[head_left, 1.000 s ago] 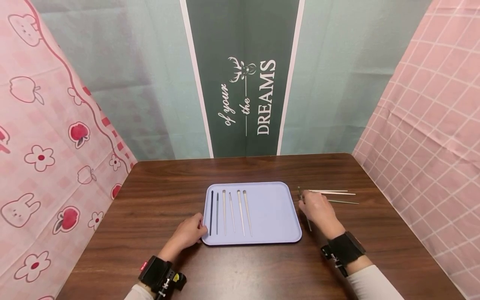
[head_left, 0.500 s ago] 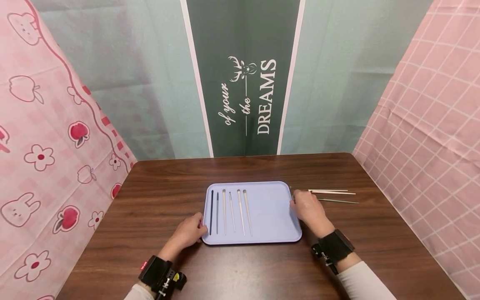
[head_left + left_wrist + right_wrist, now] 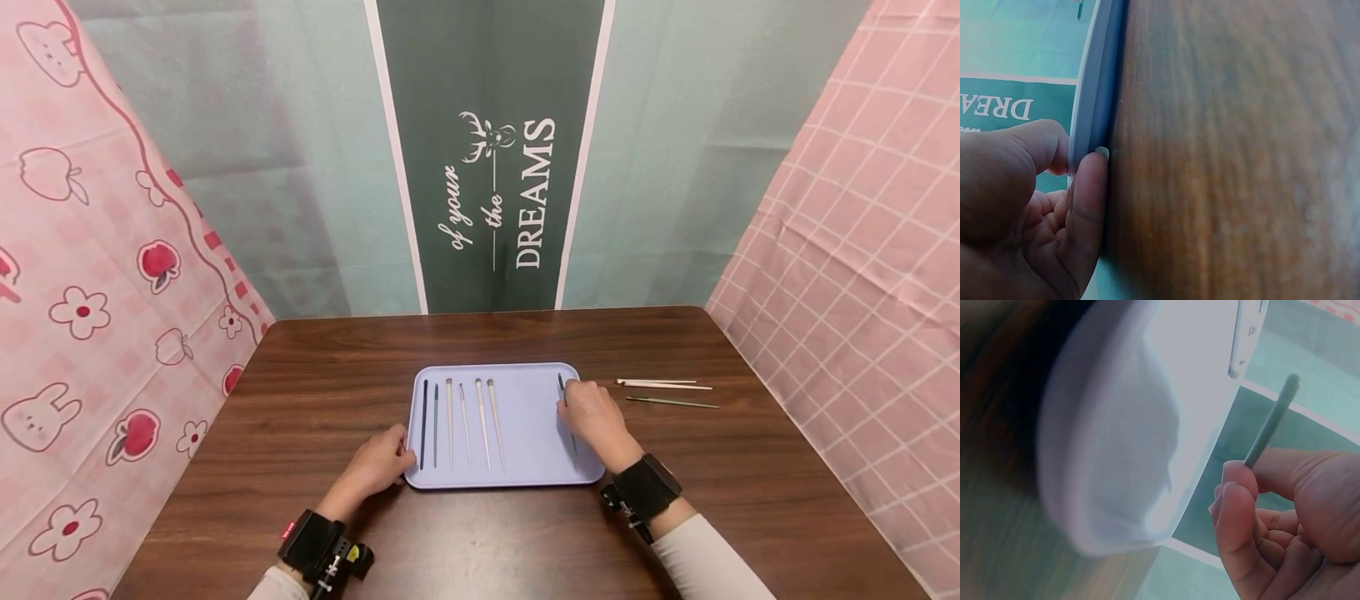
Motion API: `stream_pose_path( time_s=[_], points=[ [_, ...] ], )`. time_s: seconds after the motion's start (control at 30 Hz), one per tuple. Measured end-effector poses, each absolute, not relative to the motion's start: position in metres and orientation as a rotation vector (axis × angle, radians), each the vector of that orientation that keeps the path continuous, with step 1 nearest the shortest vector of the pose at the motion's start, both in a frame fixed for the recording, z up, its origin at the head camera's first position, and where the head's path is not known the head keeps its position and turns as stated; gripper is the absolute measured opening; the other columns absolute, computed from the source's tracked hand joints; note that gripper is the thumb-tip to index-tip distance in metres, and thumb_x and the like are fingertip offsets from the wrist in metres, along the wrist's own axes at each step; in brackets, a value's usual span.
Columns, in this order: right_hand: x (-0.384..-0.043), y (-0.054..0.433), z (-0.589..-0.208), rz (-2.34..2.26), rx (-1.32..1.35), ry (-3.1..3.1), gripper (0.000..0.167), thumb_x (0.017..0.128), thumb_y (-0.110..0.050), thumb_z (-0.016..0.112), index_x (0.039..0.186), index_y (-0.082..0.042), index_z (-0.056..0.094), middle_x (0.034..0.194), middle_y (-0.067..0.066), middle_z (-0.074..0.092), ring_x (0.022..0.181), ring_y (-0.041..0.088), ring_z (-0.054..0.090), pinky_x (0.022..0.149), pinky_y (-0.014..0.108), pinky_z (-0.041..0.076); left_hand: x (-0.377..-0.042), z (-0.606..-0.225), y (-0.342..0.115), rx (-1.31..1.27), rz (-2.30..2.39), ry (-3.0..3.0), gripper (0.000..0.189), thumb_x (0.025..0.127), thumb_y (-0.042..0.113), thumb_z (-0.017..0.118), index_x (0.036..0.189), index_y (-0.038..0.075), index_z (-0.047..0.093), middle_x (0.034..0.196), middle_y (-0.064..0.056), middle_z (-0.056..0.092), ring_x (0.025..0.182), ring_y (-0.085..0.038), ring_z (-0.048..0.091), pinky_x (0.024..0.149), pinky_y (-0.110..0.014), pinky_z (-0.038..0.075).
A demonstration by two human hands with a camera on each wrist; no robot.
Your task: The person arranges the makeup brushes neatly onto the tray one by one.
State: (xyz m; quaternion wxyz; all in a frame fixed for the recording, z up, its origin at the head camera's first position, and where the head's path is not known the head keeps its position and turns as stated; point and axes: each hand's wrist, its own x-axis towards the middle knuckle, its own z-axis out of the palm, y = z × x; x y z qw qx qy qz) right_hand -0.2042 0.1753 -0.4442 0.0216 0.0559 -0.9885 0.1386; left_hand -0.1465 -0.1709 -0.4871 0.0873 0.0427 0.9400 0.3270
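Note:
My left hand [image 3: 373, 461] pinches the left rim of a lavender tray [image 3: 531, 429] near its front corner. In the left wrist view, the thumb and a finger [image 3: 1088, 194] close on the tray edge from both sides. My right hand [image 3: 594, 417] is over the tray's right part, pinching a slim green makeup brush [image 3: 1272, 419] between thumb and fingertips. The brush's lower end shows below the hand in the head view. On the tray's left half, several makeup brushes lie roughly parallel: a dark one [image 3: 423, 425], a blue-grey one [image 3: 436, 427] and pale-handled ones [image 3: 482, 425].
Right of the tray, pale brushes [image 3: 663, 384] and a green brush [image 3: 672, 402] lie sideways on the brown wooden table [image 3: 480, 542]. A green curtain [image 3: 315, 167] hangs behind the table, with pink cloths [image 3: 862, 250] at the sides.
My right hand has moved left with the green makeup brush, from the table beside the tray to over the tray's right part. The left hand stays at the rim.

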Motion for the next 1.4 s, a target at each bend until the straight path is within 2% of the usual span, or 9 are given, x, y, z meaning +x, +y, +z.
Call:
stream_pose_path(
  time_s=[0.47,0.67,0.93,1.13,1.4],
  points=[
    [-0.205,0.148,-0.445,0.405,0.216,-3.06,0.019,0.089,-0.014,0.07,0.079,-0.001,0.061,0.079,0.019,0.068,0.067,0.032,0.065,0.057,0.046,0.051,-0.147,-0.486,-0.171,0.147,0.976,2.808,0.015,0.085,0.011,0.063,0.082,0.012,0.048,0.066,0.0,0.054,0.053,-0.009,0.061,0.054,-0.028,0.047],
    [-0.205,0.135,-0.445,0.355,0.279,-3.037,0.019,0.088,-0.013,0.072,0.077,-0.001,0.063,0.077,0.018,0.068,0.067,0.028,0.065,0.06,0.044,0.052,-0.147,-0.486,-0.172,0.15,0.98,2.807,0.014,0.085,0.011,0.062,0.082,0.012,0.048,0.066,0.0,0.054,0.053,-0.009,0.061,0.054,-0.028,0.047],
    [-0.207,0.119,-0.447,0.384,0.31,-3.07,0.017,0.09,-0.013,0.072,0.08,-0.001,0.064,0.075,0.015,0.067,0.061,0.02,0.057,0.055,0.038,0.049,-0.146,-0.486,-0.172,0.149,0.984,2.805,0.014,0.085,0.011,0.062,0.082,0.012,0.048,0.065,0.001,0.054,0.053,-0.008,0.061,0.054,-0.028,0.047],
    [-0.207,0.114,-0.448,0.372,0.308,-3.069,0.017,0.089,-0.014,0.072,0.08,0.0,0.066,0.08,0.019,0.07,0.065,0.027,0.065,0.057,0.042,0.053,-0.147,-0.485,-0.172,0.146,0.987,2.803,0.015,0.085,0.012,0.062,0.082,0.012,0.048,0.066,0.0,0.053,0.054,-0.009,0.061,0.054,-0.028,0.047],
    [-0.208,0.111,-0.451,0.377,0.334,-3.073,0.017,0.089,-0.014,0.073,0.081,0.0,0.066,0.08,0.018,0.07,0.066,0.027,0.065,0.058,0.042,0.053,-0.146,-0.485,-0.172,0.147,0.991,2.802,0.015,0.086,0.011,0.063,0.082,0.012,0.049,0.066,0.0,0.053,0.053,-0.009,0.06,0.053,-0.028,0.045]
  ],
)
